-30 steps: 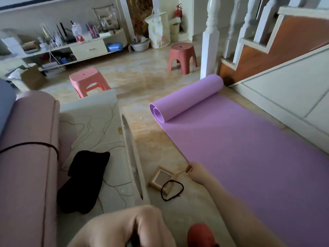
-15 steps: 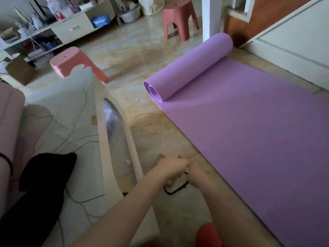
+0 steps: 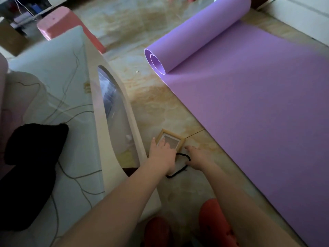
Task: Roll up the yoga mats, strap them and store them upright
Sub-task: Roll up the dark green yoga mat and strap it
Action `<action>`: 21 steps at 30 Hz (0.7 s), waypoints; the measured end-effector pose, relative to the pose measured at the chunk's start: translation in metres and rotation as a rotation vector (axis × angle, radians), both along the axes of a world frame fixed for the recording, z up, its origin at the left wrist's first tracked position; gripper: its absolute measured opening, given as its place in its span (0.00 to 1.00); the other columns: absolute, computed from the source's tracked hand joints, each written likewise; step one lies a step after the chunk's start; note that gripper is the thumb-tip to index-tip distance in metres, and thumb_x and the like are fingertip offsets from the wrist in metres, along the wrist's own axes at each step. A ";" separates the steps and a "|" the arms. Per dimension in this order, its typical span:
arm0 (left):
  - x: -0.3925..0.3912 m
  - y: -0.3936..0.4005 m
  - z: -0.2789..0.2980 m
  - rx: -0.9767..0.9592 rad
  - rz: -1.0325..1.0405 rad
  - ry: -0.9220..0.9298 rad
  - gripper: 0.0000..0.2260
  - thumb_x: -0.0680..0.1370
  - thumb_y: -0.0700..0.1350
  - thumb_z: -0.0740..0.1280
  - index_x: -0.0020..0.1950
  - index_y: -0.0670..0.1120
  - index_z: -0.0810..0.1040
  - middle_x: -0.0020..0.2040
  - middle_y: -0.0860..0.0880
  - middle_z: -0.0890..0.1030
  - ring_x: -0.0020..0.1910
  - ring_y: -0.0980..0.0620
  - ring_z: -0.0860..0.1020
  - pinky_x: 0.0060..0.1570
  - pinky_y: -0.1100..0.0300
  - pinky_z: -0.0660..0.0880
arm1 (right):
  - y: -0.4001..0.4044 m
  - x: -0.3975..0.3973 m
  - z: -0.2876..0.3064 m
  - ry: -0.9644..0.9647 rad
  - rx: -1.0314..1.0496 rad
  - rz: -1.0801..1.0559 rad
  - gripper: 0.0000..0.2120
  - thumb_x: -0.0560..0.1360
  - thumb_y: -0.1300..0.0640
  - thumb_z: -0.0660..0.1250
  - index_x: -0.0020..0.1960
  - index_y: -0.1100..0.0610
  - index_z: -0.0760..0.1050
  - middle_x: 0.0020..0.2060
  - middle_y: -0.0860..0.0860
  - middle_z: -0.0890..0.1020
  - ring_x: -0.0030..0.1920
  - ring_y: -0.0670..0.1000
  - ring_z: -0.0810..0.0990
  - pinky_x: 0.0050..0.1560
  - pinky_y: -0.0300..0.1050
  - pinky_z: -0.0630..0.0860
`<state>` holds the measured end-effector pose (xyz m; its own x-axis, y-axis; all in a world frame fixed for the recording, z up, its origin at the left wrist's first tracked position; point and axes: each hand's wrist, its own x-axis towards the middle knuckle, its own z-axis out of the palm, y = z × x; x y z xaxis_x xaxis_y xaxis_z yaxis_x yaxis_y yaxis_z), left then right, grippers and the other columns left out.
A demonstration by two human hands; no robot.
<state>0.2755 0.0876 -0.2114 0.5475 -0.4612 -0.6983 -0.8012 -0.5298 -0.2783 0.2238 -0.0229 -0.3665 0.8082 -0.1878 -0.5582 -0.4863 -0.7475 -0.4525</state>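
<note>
A purple yoga mat is spread on the tiled floor at the right side of the scene. Its far end is rolled into a loose tube, and the open spiral of this tube is seen at the left end.

Near the middle, both hands are lowered to the floor, just left of the mat's edge. The left hand is laid on a small wooden picture frame, with the fingers rather straight and spread over the glass. The right hand is placed just beside the frame, at a black strap loop which lies on the floor between the two hands. Whether the right fingers are closed around the strap cannot be told, because they are hidden under the hand.

At the left a white marble-patterned counter is seen, and a black cloth is lying on it. A pink stool stands at the far left. Two red slippers are visible at the near edge.
</note>
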 end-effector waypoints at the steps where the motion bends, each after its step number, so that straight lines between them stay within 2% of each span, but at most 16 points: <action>1: 0.002 0.000 -0.001 0.002 0.003 0.000 0.23 0.80 0.46 0.58 0.76 0.48 0.63 0.77 0.41 0.58 0.78 0.44 0.48 0.74 0.38 0.43 | 0.003 0.001 -0.003 0.006 -0.025 -0.017 0.28 0.75 0.52 0.68 0.73 0.52 0.64 0.68 0.54 0.70 0.65 0.57 0.71 0.60 0.49 0.72; 6: 0.002 0.001 -0.001 0.018 0.009 0.013 0.22 0.79 0.44 0.59 0.74 0.47 0.64 0.77 0.41 0.59 0.78 0.43 0.49 0.74 0.38 0.44 | 0.015 -0.001 -0.010 -0.010 -0.107 -0.147 0.12 0.77 0.56 0.64 0.61 0.55 0.72 0.62 0.56 0.69 0.61 0.57 0.70 0.56 0.48 0.71; 9: 0.003 0.003 -0.004 0.001 0.029 0.021 0.23 0.80 0.45 0.59 0.75 0.47 0.63 0.77 0.41 0.59 0.78 0.43 0.49 0.75 0.39 0.45 | 0.018 -0.003 -0.008 -0.063 -0.084 -0.180 0.07 0.78 0.59 0.62 0.55 0.55 0.74 0.57 0.55 0.73 0.57 0.56 0.73 0.53 0.48 0.71; 11: 0.002 0.004 -0.005 -0.042 0.048 0.004 0.25 0.80 0.46 0.60 0.76 0.46 0.60 0.77 0.42 0.59 0.78 0.44 0.49 0.75 0.40 0.45 | 0.018 0.000 0.001 -0.141 0.203 -0.364 0.02 0.78 0.60 0.63 0.47 0.54 0.73 0.49 0.56 0.79 0.47 0.55 0.77 0.48 0.50 0.76; 13: 0.002 0.004 -0.004 -0.140 0.081 -0.033 0.31 0.79 0.47 0.62 0.79 0.44 0.51 0.78 0.42 0.56 0.78 0.45 0.51 0.76 0.43 0.48 | 0.015 0.003 0.020 -0.202 0.612 -0.560 0.07 0.78 0.62 0.63 0.43 0.55 0.70 0.39 0.57 0.80 0.38 0.55 0.78 0.45 0.57 0.78; 15: 0.004 0.005 -0.003 -0.286 0.220 -0.024 0.36 0.79 0.48 0.64 0.79 0.43 0.45 0.79 0.42 0.54 0.77 0.44 0.54 0.75 0.47 0.53 | 0.013 0.006 0.049 -0.198 0.959 -0.565 0.05 0.79 0.65 0.61 0.46 0.58 0.70 0.31 0.54 0.74 0.31 0.52 0.73 0.43 0.56 0.74; 16: 0.006 0.005 -0.004 -0.386 0.312 0.001 0.35 0.78 0.48 0.65 0.79 0.43 0.49 0.78 0.42 0.56 0.76 0.43 0.58 0.73 0.49 0.58 | 0.013 0.007 0.066 -0.163 1.122 -0.543 0.05 0.79 0.66 0.60 0.49 0.58 0.70 0.29 0.52 0.71 0.28 0.50 0.69 0.40 0.53 0.70; 17: 0.008 0.005 -0.001 -0.505 0.403 0.034 0.30 0.78 0.47 0.65 0.77 0.44 0.57 0.75 0.41 0.63 0.72 0.43 0.65 0.67 0.51 0.65 | 0.014 0.008 0.082 -0.121 1.240 -0.532 0.06 0.79 0.66 0.59 0.50 0.57 0.71 0.29 0.50 0.67 0.27 0.48 0.65 0.37 0.48 0.66; 18: 0.010 0.004 0.003 -0.623 0.514 0.072 0.22 0.78 0.46 0.65 0.71 0.44 0.66 0.68 0.42 0.72 0.65 0.44 0.73 0.58 0.55 0.70 | 0.013 0.009 0.098 -0.094 1.299 -0.537 0.06 0.78 0.66 0.58 0.48 0.56 0.71 0.28 0.49 0.64 0.26 0.46 0.62 0.34 0.44 0.64; 19: 0.010 0.004 0.009 -0.742 0.659 0.116 0.13 0.79 0.45 0.65 0.62 0.43 0.73 0.56 0.44 0.80 0.56 0.47 0.79 0.47 0.59 0.72 | 0.011 0.008 0.112 -0.096 1.325 -0.574 0.06 0.77 0.64 0.57 0.43 0.56 0.70 0.27 0.48 0.62 0.25 0.46 0.59 0.31 0.41 0.61; 20: 0.007 0.004 0.018 -0.864 0.851 0.205 0.06 0.80 0.44 0.64 0.54 0.42 0.75 0.41 0.47 0.83 0.42 0.52 0.82 0.37 0.62 0.72 | 0.008 0.005 0.126 -0.127 1.363 -0.641 0.07 0.75 0.62 0.56 0.39 0.55 0.67 0.26 0.48 0.60 0.24 0.45 0.57 0.28 0.39 0.59; 21: 0.003 0.003 0.032 -1.017 1.095 0.338 0.06 0.81 0.42 0.63 0.47 0.42 0.73 0.27 0.50 0.79 0.27 0.55 0.79 0.27 0.64 0.72 | 0.004 0.002 0.138 -0.178 1.432 -0.722 0.08 0.74 0.61 0.55 0.36 0.54 0.65 0.25 0.47 0.59 0.22 0.45 0.56 0.24 0.37 0.57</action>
<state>0.2789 0.0909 -0.1789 0.8118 -0.2947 -0.5041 0.1480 -0.7313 0.6658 0.2257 -0.0193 -0.2280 0.8571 0.0284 -0.5144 -0.3995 0.6671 -0.6288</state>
